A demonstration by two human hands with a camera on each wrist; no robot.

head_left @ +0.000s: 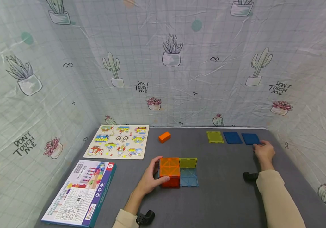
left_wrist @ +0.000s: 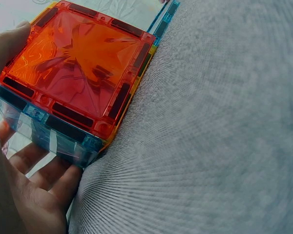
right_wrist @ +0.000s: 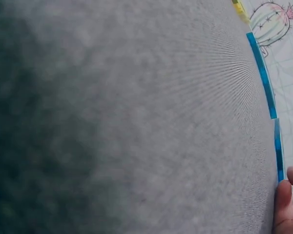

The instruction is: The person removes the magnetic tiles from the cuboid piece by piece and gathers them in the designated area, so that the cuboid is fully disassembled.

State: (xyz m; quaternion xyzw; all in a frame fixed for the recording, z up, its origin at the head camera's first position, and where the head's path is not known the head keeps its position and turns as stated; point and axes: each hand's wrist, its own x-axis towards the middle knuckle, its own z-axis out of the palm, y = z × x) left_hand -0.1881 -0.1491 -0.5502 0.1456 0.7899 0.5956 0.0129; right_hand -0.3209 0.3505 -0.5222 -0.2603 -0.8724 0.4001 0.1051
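Observation:
A cube of see-through magnetic tiles stands mid-table, with an orange top, a red front and a blue left side. My left hand grips it, thumb on the red front and fingers along the blue side. Joined to the cube's right are a flat light-blue tile and an upright yellow-green tile. At the far right, my right hand pinches the near right corner of a dark blue magnetic tile, which lies on the table; its fingertips are partly cut off in the right wrist view.
Left of the held blue tile lie another blue tile and a yellow-green tile. An orange block sits farther back. A vehicle puzzle board and a boxed toy occupy the left. Printed cloth walls the grey table.

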